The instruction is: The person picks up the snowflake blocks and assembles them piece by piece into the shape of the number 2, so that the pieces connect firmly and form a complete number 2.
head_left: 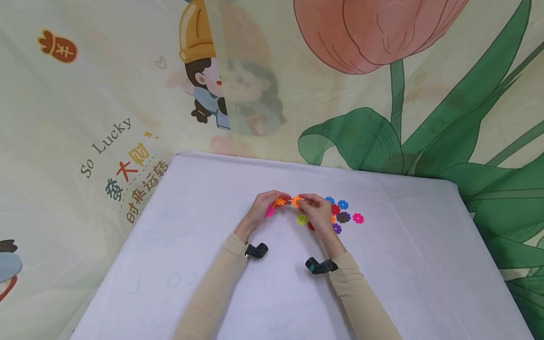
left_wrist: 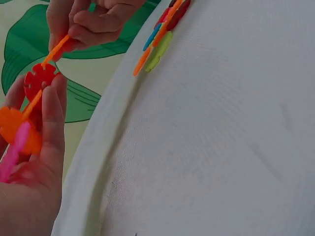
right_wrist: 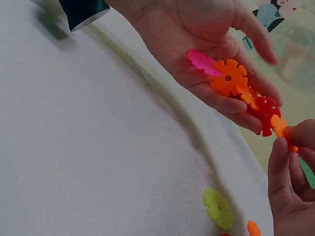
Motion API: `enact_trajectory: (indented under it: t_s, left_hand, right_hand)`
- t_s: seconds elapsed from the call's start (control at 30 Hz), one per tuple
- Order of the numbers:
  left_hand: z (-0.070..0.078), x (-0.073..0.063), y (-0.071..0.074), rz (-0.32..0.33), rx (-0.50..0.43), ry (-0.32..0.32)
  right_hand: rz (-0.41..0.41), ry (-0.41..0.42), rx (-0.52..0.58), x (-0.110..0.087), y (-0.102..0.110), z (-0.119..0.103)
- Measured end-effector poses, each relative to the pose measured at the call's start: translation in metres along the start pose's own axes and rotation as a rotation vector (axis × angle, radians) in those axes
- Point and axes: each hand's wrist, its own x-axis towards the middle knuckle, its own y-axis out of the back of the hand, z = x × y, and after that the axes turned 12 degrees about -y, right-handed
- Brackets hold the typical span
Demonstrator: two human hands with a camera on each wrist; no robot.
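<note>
Beige sleeves (head_left: 212,293) closest. My left hand (head_left: 257,211) grips a pink-orange-red flower-disc chain (right_wrist: 237,73) above the white counter (head_left: 425,264). My right hand (head_left: 319,215) pinches 1 orange disc (right_wrist: 278,124) in its fingers, against the chain's red end. Loose discs (head_left: 344,217), incl. 1 lime disc (right_wrist: 224,219), lie on the counter.

Orange disc (right_wrist: 278,125) in right grip (right_wrist: 291,195)

There's a hot-pink disc (right_wrist: 203,62), an orange disc (head_left: 295,201), a red disc (left_wrist: 41,76), a lime disc (head_left: 302,220), a blue disc (head_left: 343,204); plain beige sleeves (head_left: 212,293), white tablecloth (head_left: 170,264), cream backdrop (head_left: 46,118) printed with a coral tulip (head_left: 374,33)!
</note>
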Motion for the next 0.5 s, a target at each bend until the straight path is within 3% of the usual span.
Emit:
enact_trajectory:
  t_s: [0.17, 0.37, 0.5]
  left_hand:
    - [-0.001, 0.002, -0.004, 0.108, 0.113, 0.038]
    - [0.001, 0.003, -0.006, 0.194, 0.104, 0.058]
    - [0.002, 0.003, -0.004, 0.203, 0.089, 0.076]
  right_hand:
    - [0.035, 0.158, -0.099, -0.005, -0.002, 0.002]
    - [0.06, 0.246, -0.093, -0.007, -0.006, 0.007]
    - [0.05, 0.284, -0.103, -0.026, -0.008, -0.009]
